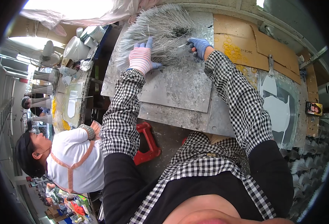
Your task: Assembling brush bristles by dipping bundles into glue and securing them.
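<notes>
A big fan-shaped pile of thin grey wire rods (157, 26) lies on a grey metal-topped table (179, 93). My left hand (141, 58), in a pink-striped glove with blue fingertips, lies flat on the lower part of the pile, pressing it down. My right hand (198, 46), in a blue glove, is closed on a few rods at the pile's right edge. Both forearms wear black-and-white checked sleeves.
Yellow rubber bands (232, 48) lie scattered on brown cardboard (254, 44) to the right. A red plastic piece (146, 143) sits under the table edge. A co-worker in white (73, 158) sits at the left by another bench with white jugs (76, 46) and rod bundles.
</notes>
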Demonstrator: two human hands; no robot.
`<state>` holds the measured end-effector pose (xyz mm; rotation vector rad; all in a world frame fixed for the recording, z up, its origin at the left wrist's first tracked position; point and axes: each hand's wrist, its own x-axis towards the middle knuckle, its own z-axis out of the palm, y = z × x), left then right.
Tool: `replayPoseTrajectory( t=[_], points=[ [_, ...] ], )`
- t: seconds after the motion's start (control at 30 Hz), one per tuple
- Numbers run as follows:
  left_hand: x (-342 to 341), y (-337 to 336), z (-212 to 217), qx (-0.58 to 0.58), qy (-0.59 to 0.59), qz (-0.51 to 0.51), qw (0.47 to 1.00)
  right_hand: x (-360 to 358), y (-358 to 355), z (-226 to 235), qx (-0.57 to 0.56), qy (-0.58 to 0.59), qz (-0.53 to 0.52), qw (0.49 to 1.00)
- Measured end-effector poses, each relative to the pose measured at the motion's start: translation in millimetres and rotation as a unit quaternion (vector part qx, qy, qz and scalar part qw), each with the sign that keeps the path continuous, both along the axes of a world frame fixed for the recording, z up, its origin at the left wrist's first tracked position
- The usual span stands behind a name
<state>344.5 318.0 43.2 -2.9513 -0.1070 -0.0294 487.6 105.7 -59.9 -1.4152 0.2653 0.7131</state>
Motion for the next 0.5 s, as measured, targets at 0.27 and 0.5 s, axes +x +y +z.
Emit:
replayPoseTrajectory(
  t=[0.27,0.5],
  points=[
    [-55.1,10.5,-40.4,0.020,-0.058,-0.044,0.997,-5.2,-63.8,-17.9,-0.068,-0.074,0.047,0.994],
    [-103.8,7.0,-73.7,0.074,-0.201,-0.083,0.973,-43.6,-115.3,8.5,-0.350,-0.262,0.235,0.868]
  ],
)
